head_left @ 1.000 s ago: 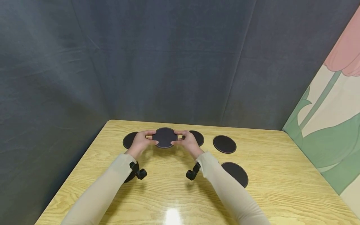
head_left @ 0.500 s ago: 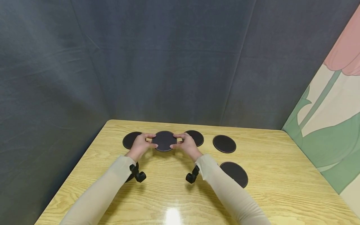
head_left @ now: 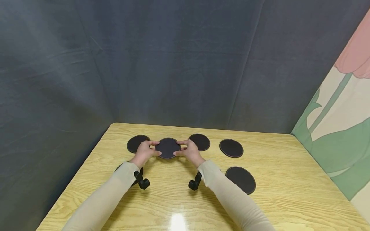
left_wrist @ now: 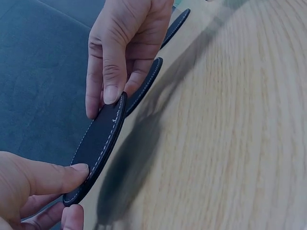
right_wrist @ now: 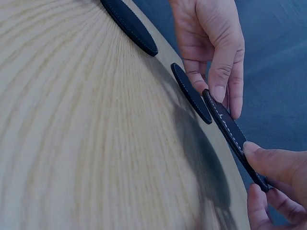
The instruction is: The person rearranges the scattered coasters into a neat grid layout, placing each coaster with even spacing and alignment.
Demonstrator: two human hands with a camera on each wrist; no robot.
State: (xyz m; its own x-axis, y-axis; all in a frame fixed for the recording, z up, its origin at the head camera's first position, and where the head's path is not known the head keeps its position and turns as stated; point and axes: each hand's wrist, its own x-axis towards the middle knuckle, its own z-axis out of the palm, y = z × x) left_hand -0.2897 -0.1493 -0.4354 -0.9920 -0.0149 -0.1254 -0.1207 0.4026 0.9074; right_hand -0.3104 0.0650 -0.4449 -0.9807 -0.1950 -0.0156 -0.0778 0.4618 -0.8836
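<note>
Between my two hands is a round black coaster with pale edge stitching point(head_left: 167, 148). My left hand point(head_left: 144, 151) pinches its left edge, thumb on the near face. On the opposite edge my right hand point(head_left: 190, 152) has the same pinch. Both wrist views show the coaster point(left_wrist: 98, 136) tilted and raised off the wooden table, its shadow falling on the wood. A similar coaster point(head_left: 137, 143) lies just behind my left fingers, and another coaster point(head_left: 200, 142) lies beyond my right hand, each partly covered by it.
Farther right lie a back coaster point(head_left: 231, 148) and a nearer coaster point(head_left: 241, 179). My left sleeve mostly hides one more coaster point(head_left: 120, 165). A dark blue curtain point(head_left: 173, 64) hangs behind and left of the table point(head_left: 289, 179); a tulip-patterned panel point(head_left: 341, 138) borders the right side.
Both hands have brought the held coaster slightly nearer and a little to the left, keeping their pinch. The other coasters lie where they were.
</note>
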